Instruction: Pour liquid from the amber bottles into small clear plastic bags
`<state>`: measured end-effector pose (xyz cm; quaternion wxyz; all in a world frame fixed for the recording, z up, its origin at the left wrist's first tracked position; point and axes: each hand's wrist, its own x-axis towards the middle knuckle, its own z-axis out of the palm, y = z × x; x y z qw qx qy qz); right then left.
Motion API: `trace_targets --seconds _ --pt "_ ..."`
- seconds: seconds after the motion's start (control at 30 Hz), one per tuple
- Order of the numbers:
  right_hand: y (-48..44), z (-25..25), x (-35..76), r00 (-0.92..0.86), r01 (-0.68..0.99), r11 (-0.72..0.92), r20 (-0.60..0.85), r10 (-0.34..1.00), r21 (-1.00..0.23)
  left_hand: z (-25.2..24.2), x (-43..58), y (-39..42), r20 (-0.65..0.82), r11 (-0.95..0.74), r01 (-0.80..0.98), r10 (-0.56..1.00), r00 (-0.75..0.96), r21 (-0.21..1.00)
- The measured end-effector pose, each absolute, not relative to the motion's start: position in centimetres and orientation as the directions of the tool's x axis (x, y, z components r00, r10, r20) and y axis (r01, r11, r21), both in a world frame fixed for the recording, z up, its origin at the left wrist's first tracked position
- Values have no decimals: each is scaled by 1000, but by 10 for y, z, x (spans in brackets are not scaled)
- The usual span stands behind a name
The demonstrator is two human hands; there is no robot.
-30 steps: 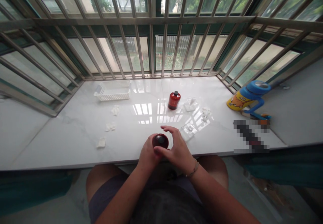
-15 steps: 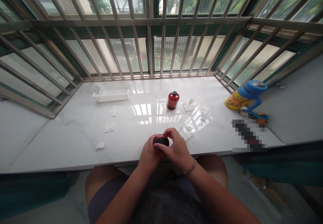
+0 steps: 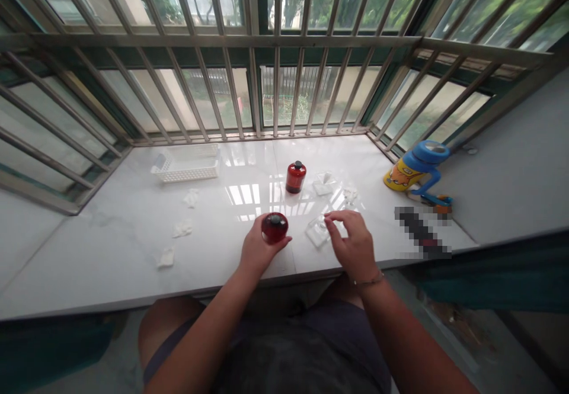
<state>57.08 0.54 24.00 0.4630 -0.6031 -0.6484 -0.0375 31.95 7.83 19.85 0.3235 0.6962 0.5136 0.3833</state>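
My left hand (image 3: 256,248) is wrapped around a round, glossy red bottle (image 3: 268,235) with a dark top, held near the front of the counter. To the right, my right hand (image 3: 354,241) is curled with thumb and fingertips drawn together; anything between them is too small to make out. Its fingertips hover at the edge of a square clear plastic piece (image 3: 316,232) with a round part in it. Farther back stands a second red bottle (image 3: 294,179) with a black top, upright and untouched. Beside that lies another clear plastic piece (image 3: 323,185).
Crumpled white tissues (image 3: 182,228) lie in a row on the left of the white counter (image 3: 124,234). A white basket (image 3: 189,173) sits at the back left. On the right are a blue and yellow flask (image 3: 411,169) and a pixelated dark object (image 3: 420,230). Metal bars (image 3: 275,92) close off the window.
My right hand has left the bottle's top and moved right to the clear plastic piece. My left hand keeps the bottle, now farther forward with its top uncovered. The view has shifted slightly.
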Motion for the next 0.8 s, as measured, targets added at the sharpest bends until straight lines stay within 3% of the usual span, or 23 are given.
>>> trace_targets --seconds 0.07,0.23,0.43,0.57,0.63,0.8 --pt "17 228 616 156 930 90 604 782 -357 205 332 101 204 -255 447 966 158 858" --pt "51 208 710 99 977 9 491 865 -213 211 366 143 138 -207 423 972 187 882" --pt "84 192 758 -55 997 70 293 954 -40 199 391 161 89 -178 424 971 222 888" --pt "96 182 765 -167 985 170 213 963 4 190 393 160 91 -187 418 967 237 889" --pt "99 181 764 -207 977 211 213 955 1 185 387 154 163 -241 433 964 209 869" --pt "95 193 752 -223 965 256 332 916 -56 177 368 120 562 -518 532 822 94 669"
